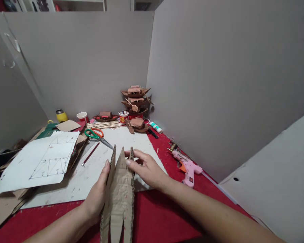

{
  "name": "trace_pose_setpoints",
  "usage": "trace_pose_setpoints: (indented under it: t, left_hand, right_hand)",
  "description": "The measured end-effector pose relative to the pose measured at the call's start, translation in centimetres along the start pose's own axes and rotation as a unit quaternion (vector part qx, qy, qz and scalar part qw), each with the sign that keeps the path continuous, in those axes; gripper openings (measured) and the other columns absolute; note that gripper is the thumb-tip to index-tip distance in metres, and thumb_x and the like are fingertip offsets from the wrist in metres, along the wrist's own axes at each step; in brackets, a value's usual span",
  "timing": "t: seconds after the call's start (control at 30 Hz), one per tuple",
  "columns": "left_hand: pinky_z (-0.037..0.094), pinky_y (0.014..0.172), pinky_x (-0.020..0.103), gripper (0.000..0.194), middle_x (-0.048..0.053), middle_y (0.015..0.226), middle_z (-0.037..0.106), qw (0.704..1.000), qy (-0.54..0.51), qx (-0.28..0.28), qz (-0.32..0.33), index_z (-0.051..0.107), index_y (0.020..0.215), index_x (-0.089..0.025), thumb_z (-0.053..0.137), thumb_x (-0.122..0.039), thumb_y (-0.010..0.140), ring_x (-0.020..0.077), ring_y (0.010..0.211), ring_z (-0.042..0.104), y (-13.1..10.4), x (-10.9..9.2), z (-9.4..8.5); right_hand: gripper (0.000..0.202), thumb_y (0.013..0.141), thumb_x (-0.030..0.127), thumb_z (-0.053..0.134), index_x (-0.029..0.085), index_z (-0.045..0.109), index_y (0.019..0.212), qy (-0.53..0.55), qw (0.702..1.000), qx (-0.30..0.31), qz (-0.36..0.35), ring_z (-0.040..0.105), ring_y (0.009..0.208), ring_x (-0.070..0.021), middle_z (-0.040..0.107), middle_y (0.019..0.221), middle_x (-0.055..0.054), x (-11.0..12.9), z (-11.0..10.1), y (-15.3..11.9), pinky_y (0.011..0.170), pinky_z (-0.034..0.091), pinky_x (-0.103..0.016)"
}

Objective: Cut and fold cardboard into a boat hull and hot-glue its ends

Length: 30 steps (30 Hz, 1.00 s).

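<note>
A long folded piece of brown corrugated cardboard [120, 189], with upright side walls and pointed ends, is held between both hands at the lower centre. My left hand [97, 192] lies along its left wall, thumb up by the edge; its other fingers are mostly hidden behind the cardboard. The right wall is pinched near its far tip by the thumb and forefinger of my right hand [147, 168]. Just beyond the cardboard, scissors [98, 135] with green and orange handles rest on a white sheet [121, 136], beside a dark red pencil [90, 154].
A pink glue gun [188, 167] lies right on the red table cover [162, 212]. Brown model boats [135, 101] are stacked at the back, near thin sticks [105, 125] and a red cup [123, 117]. A paper with line drawings [44, 158] covers cardboard at left.
</note>
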<state>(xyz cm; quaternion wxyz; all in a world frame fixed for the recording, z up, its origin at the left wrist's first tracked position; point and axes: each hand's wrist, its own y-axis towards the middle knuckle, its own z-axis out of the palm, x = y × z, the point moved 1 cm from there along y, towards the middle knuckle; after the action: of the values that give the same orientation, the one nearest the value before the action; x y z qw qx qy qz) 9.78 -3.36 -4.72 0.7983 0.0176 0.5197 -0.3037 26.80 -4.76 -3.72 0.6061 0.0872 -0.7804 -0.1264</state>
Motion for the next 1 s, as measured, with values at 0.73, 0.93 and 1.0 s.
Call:
trace_pose_setpoints:
  t: [0.73, 0.93, 1.0]
  left_hand:
    - [0.043, 0.099, 0.042, 0.053, 0.008, 0.117, 0.069, 0.993, 0.005, 0.044, -0.111, 0.055, 0.13, -0.018, 0.055, -0.048, 0.086, 0.0295, 0.117, 0.057, 0.2, 0.9, 0.6]
    - [0.052, 0.079, 0.04, 0.056, 0.009, 0.099, 0.075, 0.985, -0.007, 0.076, -0.154, 0.054, 0.13, -0.019, 0.053, -0.051, 0.085, 0.0271, 0.08, 0.07, 0.0, 0.4, 1.0]
    - [0.053, 0.068, 0.04, 0.061, 0.011, 0.089, 0.075, 0.977, 0.008, 0.092, -0.192, 0.056, 0.129, -0.017, 0.049, -0.058, 0.084, 0.0251, 0.061, 0.069, -0.2, 0.3, 1.2]
  right_hand:
    - [0.01, 0.081, 0.021, 0.054, 0.015, 0.062, 0.083, 0.053, 0.995, 0.085, 0.029, 0.053, 0.073, -0.0138, 0.061, 0.08, -0.001, -0.7, 0.7, -0.6, 0.064, 0.045, -0.023]
    - [0.021, 0.082, 0.037, 0.062, 0.018, 0.062, 0.09, 0.178, 0.974, 0.13, 0.051, 0.06, 0.079, -0.0156, 0.064, 0.083, 0.0, -0.4, 0.7, -0.7, 0.077, 0.048, -0.029]
    - [0.028, 0.081, 0.045, 0.063, 0.018, 0.06, 0.088, 0.205, 0.969, 0.128, 0.057, 0.058, 0.074, -0.0138, 0.062, 0.08, 0.001, -0.4, 0.8, -0.7, 0.075, 0.047, -0.027]
